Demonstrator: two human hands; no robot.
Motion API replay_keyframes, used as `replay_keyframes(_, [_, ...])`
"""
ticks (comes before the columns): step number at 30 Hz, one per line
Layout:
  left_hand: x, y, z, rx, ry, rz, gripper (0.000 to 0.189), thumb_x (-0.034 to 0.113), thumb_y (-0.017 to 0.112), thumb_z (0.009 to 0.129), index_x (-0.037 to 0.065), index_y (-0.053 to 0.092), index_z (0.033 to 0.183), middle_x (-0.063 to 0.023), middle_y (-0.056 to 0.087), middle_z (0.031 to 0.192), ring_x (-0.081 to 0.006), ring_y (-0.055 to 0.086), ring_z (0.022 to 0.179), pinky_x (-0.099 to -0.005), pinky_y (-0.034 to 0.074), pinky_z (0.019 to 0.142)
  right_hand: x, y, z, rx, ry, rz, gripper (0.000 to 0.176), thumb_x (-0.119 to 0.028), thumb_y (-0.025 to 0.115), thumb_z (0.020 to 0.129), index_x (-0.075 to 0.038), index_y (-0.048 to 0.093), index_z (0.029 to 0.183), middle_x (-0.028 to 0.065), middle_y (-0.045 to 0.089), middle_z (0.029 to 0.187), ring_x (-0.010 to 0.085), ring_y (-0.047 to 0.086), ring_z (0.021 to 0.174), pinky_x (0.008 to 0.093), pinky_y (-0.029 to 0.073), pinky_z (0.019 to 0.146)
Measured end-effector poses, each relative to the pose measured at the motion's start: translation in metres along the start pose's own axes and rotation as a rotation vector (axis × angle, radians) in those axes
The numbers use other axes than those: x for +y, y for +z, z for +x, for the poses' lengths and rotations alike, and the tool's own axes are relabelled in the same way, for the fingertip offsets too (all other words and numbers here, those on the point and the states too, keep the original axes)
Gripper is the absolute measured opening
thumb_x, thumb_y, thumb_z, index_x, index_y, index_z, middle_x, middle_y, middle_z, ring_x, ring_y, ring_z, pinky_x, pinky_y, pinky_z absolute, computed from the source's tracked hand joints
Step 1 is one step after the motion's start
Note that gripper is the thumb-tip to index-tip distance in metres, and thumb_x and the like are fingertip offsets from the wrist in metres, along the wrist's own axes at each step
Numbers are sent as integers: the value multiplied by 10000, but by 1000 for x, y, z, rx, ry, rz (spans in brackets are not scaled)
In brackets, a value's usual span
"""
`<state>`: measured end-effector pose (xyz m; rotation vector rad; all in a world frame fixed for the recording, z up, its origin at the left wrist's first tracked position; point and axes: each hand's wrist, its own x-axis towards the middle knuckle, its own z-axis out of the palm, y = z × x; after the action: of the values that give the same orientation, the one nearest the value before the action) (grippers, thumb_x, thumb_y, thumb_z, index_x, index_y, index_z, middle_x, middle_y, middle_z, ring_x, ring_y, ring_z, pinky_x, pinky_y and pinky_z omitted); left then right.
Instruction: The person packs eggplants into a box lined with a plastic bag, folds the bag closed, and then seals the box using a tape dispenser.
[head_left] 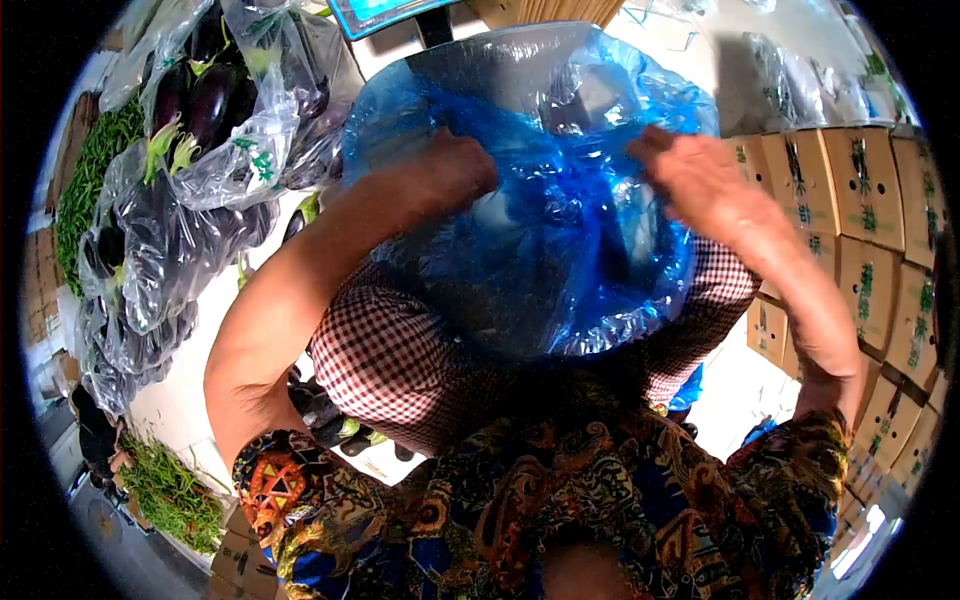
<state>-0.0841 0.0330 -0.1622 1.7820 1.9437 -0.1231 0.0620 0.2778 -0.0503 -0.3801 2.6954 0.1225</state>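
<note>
A large blue plastic bag [540, 230] spreads over a round-rimmed container between the person's knees, its film crumpled and shiny in the middle. On the left side of the bag my left hand [455, 170] is closed on the blue film. Across from it, my right hand [690, 175] has its fingers bent together at the bag's upper right part, gripping film. The two hands are apart, with folds of the bag between them. What lies beneath the blue film cannot be made out.
Clear bags of dark eggplants [205, 105] lie at the left, beside heaps of green peppers [170, 490]. Stacked cardboard boxes [865, 190] stand at the right. A blue-edged screen or tray [385, 15] is at the top. More eggplants [335, 425] lie below my left arm.
</note>
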Motion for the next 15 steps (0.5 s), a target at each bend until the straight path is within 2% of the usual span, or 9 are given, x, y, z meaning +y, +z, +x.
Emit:
replay_keyframes(2, [8, -17, -6, -30, -26, -163, 59, 96, 584, 753, 59, 621, 781, -127, 620, 790, -296, 605, 759, -409, 471, 701, -13, 31, 23, 42, -237, 260, 201, -70, 668, 724, -23, 602, 908, 173, 626, 920, 341, 615, 885, 448, 493, 698])
replay_keyframes(4, [10, -26, -14, -30, -10, -307, 50, 81, 592, 755, 48, 611, 787, -115, 621, 782, -284, 606, 748, -385, 477, 705, -47, 18, 62, -290, -115, 298, 433, -192, 597, 852, -21, 515, 1242, 180, 561, 1177, 329, 560, 1026, 444, 460, 850])
replay_keyframes(6, [8, -28, -23, 6, 54, -438, 89, 97, 607, 760, 33, 619, 821, -122, 640, 823, -296, 631, 781, -395, 502, 740, -55, 61, 108, -321, -167, 202, 495, -237, 590, 853, -16, 476, 1281, 189, 540, 1218, 348, 525, 1102, 445, 450, 881])
replay_keyframes(9, [6, -25, -69, 419, -25, -859, 100, 101, 584, 835, 47, 622, 910, -75, 649, 848, -216, 630, 817, -336, 500, 772, -50, 134, 134, -102, -199, 223, 516, -267, 620, 809, -10, 509, 1243, 210, 545, 1233, 374, 520, 1139, 460, 442, 908])
replay_keyframes(10, [12, -31, -95, 543, -150, -924, 146, 119, 545, 906, 42, 619, 1005, -43, 659, 909, -154, 616, 891, -298, 489, 806, -54, 137, 138, -103, -204, 236, 506, -263, 621, 811, -10, 514, 1236, 205, 550, 1226, 370, 523, 1137, 458, 442, 909])
replay_keyframes(11, [8, -15, -117, 691, -253, -1009, 155, 103, 538, 922, 29, 614, 1034, -43, 665, 953, -138, 606, 938, -282, 476, 843, -54, 137, 138, -123, -199, 246, 495, -259, 623, 813, -10, 519, 1229, 200, 556, 1220, 365, 526, 1135, 456, 442, 910])
replay_keyframes(13, [9, 20, -177, 954, -441, -1355, 174, 120, 563, 920, 28, 611, 1061, -57, 662, 962, -140, 607, 935, -282, 469, 858, -56, 137, 131, -169, -189, 256, 475, -250, 626, 816, -10, 530, 1215, 189, 566, 1208, 356, 532, 1130, 451, 442, 912])
replay_keyframes(14, [11, 45, -200, 1074, -659, -1427, 193, 110, 571, 914, 36, 609, 1089, -71, 660, 959, -148, 611, 925, -278, 468, 855, -52, 137, 130, -186, -186, 264, 464, -246, 627, 818, -10, 535, 1208, 183, 571, 1201, 351, 535, 1128, 449, 442, 913])
replay_keyframes(15, [15, 76, -221, 1279, -771, -1613, 185, 117, 569, 916, 40, 617, 1077, -69, 660, 931, -164, 618, 886, -278, 482, 812, -48, 138, 128, -211, -171, 267, 454, -242, 629, 820, -10, 540, 1200, 178, 577, 1195, 347, 538, 1126, 446, 443, 914])
